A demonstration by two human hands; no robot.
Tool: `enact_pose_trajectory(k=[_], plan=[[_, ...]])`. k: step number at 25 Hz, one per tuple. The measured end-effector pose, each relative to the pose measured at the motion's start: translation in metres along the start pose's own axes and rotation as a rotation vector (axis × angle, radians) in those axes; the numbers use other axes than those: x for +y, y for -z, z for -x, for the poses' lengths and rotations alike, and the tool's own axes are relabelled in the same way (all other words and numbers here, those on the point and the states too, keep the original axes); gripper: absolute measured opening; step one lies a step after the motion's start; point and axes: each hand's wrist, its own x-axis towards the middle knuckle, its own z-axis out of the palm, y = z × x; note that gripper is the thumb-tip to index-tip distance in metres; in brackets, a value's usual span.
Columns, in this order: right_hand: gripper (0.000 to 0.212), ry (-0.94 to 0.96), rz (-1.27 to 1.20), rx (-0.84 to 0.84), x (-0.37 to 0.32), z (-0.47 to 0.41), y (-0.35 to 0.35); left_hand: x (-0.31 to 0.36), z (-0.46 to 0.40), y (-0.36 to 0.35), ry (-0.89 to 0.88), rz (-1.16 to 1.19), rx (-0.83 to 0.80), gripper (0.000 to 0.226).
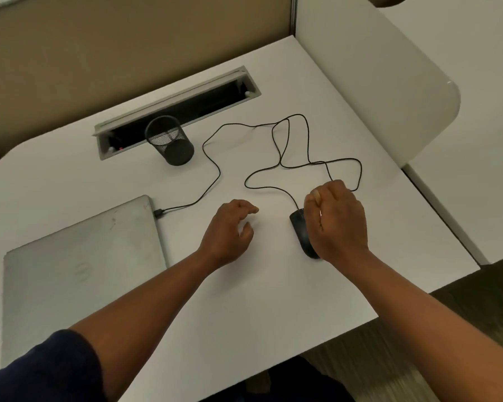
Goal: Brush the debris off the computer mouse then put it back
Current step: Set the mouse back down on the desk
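Observation:
A black wired computer mouse (299,227) lies on the white desk (262,285), right of centre. My right hand (339,221) sits over its right half, fingers curled down around it and thumb tucked against the index finger. Only the mouse's left side and rear tip show. My left hand (228,232) hovers just left of the mouse, apart from it, with loosely curled fingers and nothing in it. The mouse's black cable (279,146) loops across the desk and runs to a plug (158,212) at the laptop's corner.
A closed grey laptop (82,274) lies at the front left. A black mesh pen cup (170,140) stands beside a recessed cable tray (174,111) at the back. A beige partition rises behind; a white panel (389,82) stands to the right. The desk edge runs close on the right.

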Motion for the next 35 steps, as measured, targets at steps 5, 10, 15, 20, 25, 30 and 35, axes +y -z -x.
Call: enact_pose_trajectory(k=[5, 10, 15, 20, 25, 30, 35], plan=[[0.033, 0.156, -0.206, -0.102, -0.045, -0.025, -0.021, -0.066, 0.04, 0.053, 0.13, -0.19, 0.26, 0.04], [0.022, 0.33, -0.386, -0.086, -0.106, -0.059, -0.053, -0.124, 0.058, 0.11, 0.243, -0.358, 0.243, 0.055], [0.005, 0.348, -0.429, -0.066, -0.164, -0.096, -0.074, -0.167, 0.049, 0.138, 0.283, -0.355, 0.211, 0.051], [0.006, 0.33, -0.357, -0.121, -0.199, -0.134, -0.106, -0.185, 0.029, 0.141, 0.248, -0.344, 0.256, 0.043], [0.015, 0.396, -0.191, -0.183, -0.214, -0.169, -0.136, -0.202, 0.024, 0.137, 0.195, -0.34, 0.291, 0.04], [0.024, 0.41, -0.009, -0.363, -0.211, -0.196, -0.168, -0.209, 0.024, 0.13, 0.151, -0.307, 0.376, 0.03], [0.027, 0.454, 0.114, -0.433, -0.209, -0.207, -0.181, -0.213, 0.024, 0.128, 0.121, -0.313, 0.4, 0.026]])
